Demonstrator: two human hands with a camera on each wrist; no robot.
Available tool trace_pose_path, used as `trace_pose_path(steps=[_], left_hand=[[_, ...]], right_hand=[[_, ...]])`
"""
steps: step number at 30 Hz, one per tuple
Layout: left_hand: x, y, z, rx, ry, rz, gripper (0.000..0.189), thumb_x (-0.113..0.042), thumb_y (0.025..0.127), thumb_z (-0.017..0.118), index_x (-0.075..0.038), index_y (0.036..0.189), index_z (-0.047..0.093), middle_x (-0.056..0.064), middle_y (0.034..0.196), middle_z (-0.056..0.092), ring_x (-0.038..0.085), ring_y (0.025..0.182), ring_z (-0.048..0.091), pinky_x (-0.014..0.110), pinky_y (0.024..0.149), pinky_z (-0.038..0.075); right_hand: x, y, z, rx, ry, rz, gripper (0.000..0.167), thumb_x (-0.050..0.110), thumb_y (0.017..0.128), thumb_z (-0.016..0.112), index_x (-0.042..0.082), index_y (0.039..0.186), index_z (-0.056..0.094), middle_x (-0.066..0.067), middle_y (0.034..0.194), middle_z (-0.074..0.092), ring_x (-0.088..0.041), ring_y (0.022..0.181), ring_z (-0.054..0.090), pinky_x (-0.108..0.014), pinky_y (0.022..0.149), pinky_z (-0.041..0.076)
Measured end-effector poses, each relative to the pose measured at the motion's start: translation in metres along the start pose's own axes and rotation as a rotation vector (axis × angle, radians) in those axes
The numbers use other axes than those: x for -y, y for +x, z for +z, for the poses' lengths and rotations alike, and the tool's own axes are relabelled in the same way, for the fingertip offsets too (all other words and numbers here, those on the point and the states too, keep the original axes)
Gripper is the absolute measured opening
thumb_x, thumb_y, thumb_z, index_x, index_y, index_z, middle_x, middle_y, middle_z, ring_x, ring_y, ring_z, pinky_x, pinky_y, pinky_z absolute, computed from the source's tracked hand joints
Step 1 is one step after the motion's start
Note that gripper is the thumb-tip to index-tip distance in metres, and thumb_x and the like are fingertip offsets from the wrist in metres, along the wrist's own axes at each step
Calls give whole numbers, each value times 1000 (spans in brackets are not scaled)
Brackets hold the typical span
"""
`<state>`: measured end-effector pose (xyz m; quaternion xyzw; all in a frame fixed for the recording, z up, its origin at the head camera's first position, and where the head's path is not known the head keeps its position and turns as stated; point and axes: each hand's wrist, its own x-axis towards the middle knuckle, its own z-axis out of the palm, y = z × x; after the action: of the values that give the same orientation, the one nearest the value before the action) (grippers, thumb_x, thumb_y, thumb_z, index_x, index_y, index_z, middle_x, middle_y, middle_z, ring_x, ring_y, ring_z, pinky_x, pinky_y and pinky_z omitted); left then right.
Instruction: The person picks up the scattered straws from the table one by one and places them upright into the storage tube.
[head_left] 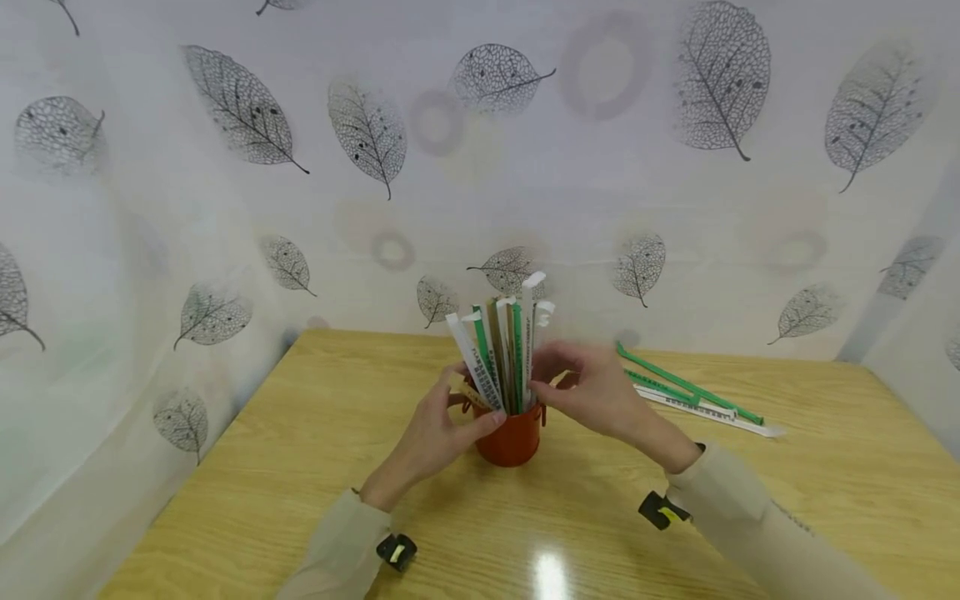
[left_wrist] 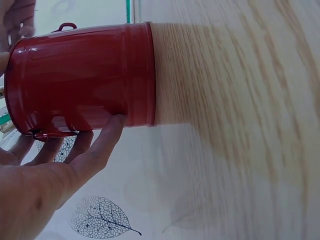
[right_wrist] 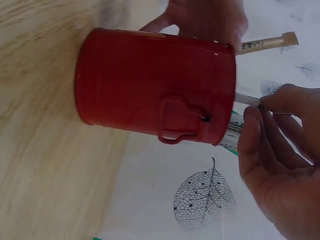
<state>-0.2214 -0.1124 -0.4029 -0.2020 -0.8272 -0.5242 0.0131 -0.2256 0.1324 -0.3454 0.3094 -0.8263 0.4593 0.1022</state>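
A small red metal bucket (head_left: 508,448) with side handles stands upright on the table, holding several long, thin paper-wrapped straws (head_left: 517,358) in white, green and brown. My left hand (head_left: 438,429) holds the bucket near its rim, the thumb at the front and the fingers round the left side. In the left wrist view, fingers (left_wrist: 107,137) lie against the bucket's wall. At the right of the rim, my right hand (head_left: 600,392) pinches a white wrapped straw (right_wrist: 247,99) between thumb and finger. A brown wrapped straw (right_wrist: 262,44) sticks out on the other side.
To the right on the wooden table (head_left: 300,467), several loose green and white wrapped straws (head_left: 690,384) lie in an overlapping pile. A pale wall covering (head_left: 517,192) printed with grey leaves rises behind the table's back edge.
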Motion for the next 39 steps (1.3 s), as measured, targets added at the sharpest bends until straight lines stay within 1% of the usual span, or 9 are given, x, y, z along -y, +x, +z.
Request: trace_pose_path(steps=[4, 14, 19, 22, 26, 28, 31, 36, 39], left_hand=[[0, -1, 0, -4, -7, -10, 69, -33, 91, 78, -26, 149, 41, 0, 152, 51, 34, 128, 60, 52, 105, 52], [0, -3, 1, -17, -20, -36, 70, -34, 90, 79, -27, 149, 42, -2, 151, 52, 32, 128, 59, 52, 104, 53], [0, -3, 0, -18, -17, -27, 70, -33, 91, 79, -28, 150, 41, -1, 150, 53, 31, 128, 59, 52, 104, 52], [1, -3, 0, -17, -17, -23, 70, -33, 91, 79, -27, 149, 42, 0, 150, 53, 33, 127, 60, 52, 102, 54], [0, -3, -1, -13, -17, -16, 68, -33, 91, 79, -27, 149, 42, 1, 150, 53, 35, 126, 61, 52, 101, 55], [-1, -2, -1, -10, -15, -13, 68, -32, 91, 79, -27, 148, 42, 1, 150, 53, 34, 126, 61, 52, 102, 54], [-1, -2, -1, -13, -17, -9, 68, -32, 91, 79, -26, 149, 42, 1, 150, 53, 34, 125, 61, 51, 101, 55], [-1, -1, 0, -8, -10, -4, 69, -31, 91, 79, -25, 149, 42, 0, 150, 53, 30, 127, 60, 50, 103, 54], [-1, -1, 0, -5, -4, -5, 70, -31, 91, 79, -24, 149, 42, 0, 149, 53, 29, 127, 60, 49, 104, 54]], right_hand=[[-7, -6, 5, 42, -99, 3, 16, 6, 88, 77, 13, 102, 74, 4, 85, 72, -4, 73, 61, -24, 59, 53], [-12, -12, -2, 53, -111, 65, 17, 16, 92, 76, 18, 109, 75, 7, 92, 75, -5, 73, 58, -24, 57, 50], [-17, -17, -17, 17, -86, 128, 17, 16, 95, 72, 16, 112, 76, 3, 97, 76, -10, 75, 60, -25, 60, 52], [-27, -20, -28, -31, -107, 131, 14, 14, 96, 71, 15, 108, 77, 0, 96, 75, -9, 74, 60, -25, 59, 53], [-50, -21, -45, -106, -224, 83, 11, 9, 94, 71, 14, 101, 78, 0, 90, 75, -4, 69, 60, -23, 56, 52], [-65, -22, -54, -107, -304, 52, 11, 5, 92, 71, 12, 97, 78, -2, 90, 76, -4, 68, 62, -22, 56, 52], [-86, -24, -65, -32, -418, 40, 11, -1, 89, 70, 5, 95, 77, -9, 90, 77, -6, 67, 61, -21, 55, 49], [-111, -33, -76, 191, -534, 149, 10, -1, 89, 71, 1, 96, 77, -7, 86, 75, -9, 71, 61, -26, 61, 51], [-118, -37, -77, 277, -580, 194, 10, 1, 88, 71, 2, 96, 77, -5, 86, 74, -15, 76, 65, -34, 68, 57]])
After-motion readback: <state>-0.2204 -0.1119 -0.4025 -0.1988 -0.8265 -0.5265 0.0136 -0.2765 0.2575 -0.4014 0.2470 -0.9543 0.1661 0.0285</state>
